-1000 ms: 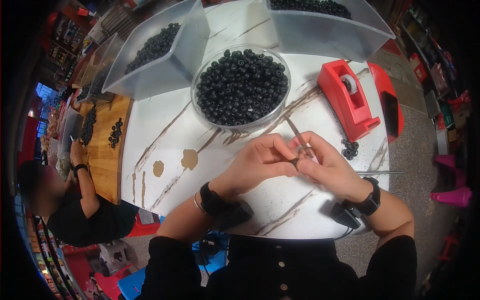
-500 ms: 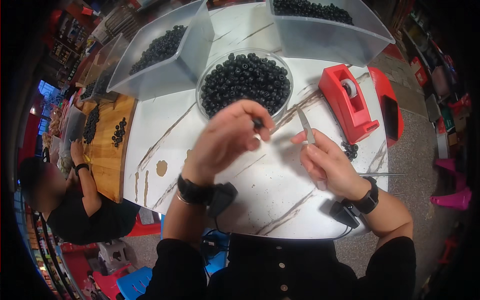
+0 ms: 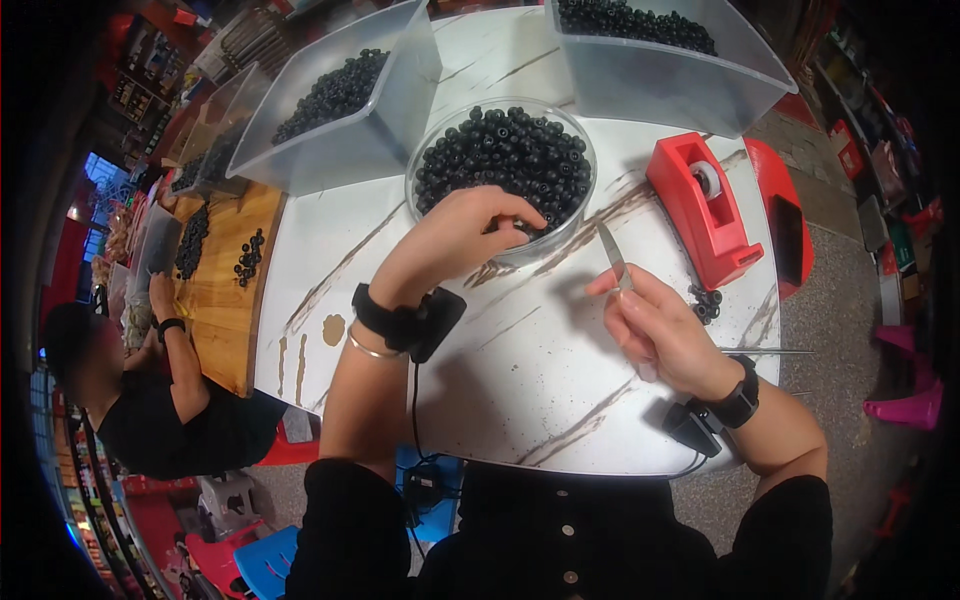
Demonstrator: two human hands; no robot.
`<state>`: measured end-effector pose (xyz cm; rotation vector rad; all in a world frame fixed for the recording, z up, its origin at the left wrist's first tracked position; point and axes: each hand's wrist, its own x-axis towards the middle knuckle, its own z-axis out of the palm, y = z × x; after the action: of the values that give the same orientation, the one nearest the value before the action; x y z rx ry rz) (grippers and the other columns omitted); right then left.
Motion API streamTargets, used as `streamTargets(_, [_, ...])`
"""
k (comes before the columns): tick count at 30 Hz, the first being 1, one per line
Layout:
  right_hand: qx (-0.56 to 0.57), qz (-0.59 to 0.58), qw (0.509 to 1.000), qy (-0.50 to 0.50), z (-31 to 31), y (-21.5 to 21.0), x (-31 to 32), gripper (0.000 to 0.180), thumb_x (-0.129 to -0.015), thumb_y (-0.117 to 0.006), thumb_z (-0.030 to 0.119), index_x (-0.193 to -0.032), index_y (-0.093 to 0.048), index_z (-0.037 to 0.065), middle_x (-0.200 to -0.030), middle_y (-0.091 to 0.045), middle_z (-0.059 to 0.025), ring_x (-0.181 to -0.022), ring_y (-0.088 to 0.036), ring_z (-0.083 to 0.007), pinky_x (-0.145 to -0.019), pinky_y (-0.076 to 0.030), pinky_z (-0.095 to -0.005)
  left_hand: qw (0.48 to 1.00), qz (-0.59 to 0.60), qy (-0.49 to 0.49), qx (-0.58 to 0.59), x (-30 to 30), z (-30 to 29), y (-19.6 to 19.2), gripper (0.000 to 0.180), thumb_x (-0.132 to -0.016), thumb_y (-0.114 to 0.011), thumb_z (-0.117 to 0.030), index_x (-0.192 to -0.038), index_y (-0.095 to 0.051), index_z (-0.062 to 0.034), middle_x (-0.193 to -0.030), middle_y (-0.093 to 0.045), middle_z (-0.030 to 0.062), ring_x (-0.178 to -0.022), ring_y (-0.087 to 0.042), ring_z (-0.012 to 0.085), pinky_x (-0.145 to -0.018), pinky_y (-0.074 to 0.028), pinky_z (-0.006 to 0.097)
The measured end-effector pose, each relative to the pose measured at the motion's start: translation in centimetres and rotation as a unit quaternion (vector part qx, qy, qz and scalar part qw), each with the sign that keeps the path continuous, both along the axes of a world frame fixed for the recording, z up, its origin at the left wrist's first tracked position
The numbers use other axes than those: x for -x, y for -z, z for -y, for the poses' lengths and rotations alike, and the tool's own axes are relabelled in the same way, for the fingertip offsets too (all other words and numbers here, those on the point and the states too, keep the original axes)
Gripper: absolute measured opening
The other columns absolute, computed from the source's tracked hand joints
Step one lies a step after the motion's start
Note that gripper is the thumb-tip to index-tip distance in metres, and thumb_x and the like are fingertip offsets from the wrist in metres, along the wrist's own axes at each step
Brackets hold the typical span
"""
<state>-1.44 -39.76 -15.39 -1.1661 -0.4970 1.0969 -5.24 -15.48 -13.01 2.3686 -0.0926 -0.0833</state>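
Fingers of the left hand [image 3: 455, 238] curled together over the rim of the round clear bowl of black beads [image 3: 502, 172] at upper centre. At right of centre, the right hand [image 3: 662, 330] pinched a thin metal needle [image 3: 612, 254], its tip pointing up.

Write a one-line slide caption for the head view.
Left hand dips into bowl of dark beads; right hand holds a needle.

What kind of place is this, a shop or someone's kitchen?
Probably a small craft stall or workshop rather than a kitchen: a bowl and clear bins heaped with black beads, a red tape dispenser, and another person sorting beads at a wooden table nearby.
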Motion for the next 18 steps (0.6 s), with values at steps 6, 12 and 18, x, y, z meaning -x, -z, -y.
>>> streamTargets(6, [-0.013,0.005,1.0,0.002,-0.1,-0.2,0.0,0.028,-0.093,-0.035,0.024,-0.108,-0.043,0.002,-0.06,-0.039,0.0027,-0.04,-0.029,-0.0009,-0.033,-0.025,-0.0142,1.0,-0.013,-0.007,-0.01,-1.1,-0.6,0.5,0.022,-0.065,-0.065,-0.007,-0.086,-0.062,-0.0002,-0.062,-0.056,0.006,-0.05,-0.046,0.0132,-0.049,-0.038,0.026])
streamTargets(12, [-0.028,-0.009,0.999,0.012,0.1,0.3,-0.3,0.03,-0.094,-0.031,0.026,-0.107,-0.043,0.002,-0.06,-0.04,0.0022,-0.04,-0.028,-0.0011,-0.034,-0.025,-0.0144,0.971,0.044,-0.076,0.222,1.1,2.1,-0.9,0.016,-0.07,-0.064,-0.004,-0.086,-0.063,0.0007,-0.067,-0.056,-0.0018,-0.053,-0.036,0.0024,-0.049,-0.031,0.016])
streamTargets(18, [-0.074,-0.045,0.996,0.01,0.3,0.9,-0.4,0.032,-0.095,-0.025,0.028,-0.11,-0.042,0.006,-0.065,-0.044,0.0018,-0.045,-0.027,-0.0011,-0.038,-0.023,-0.0147,0.957,-0.024,-0.009,0.289,3.7,5.2,-0.4,0.02,-0.07,-0.06,0.005,-0.09,-0.063,0.0,-0.073,-0.056,-0.0015,-0.063,-0.042,0.0029,-0.058,-0.035,0.017])
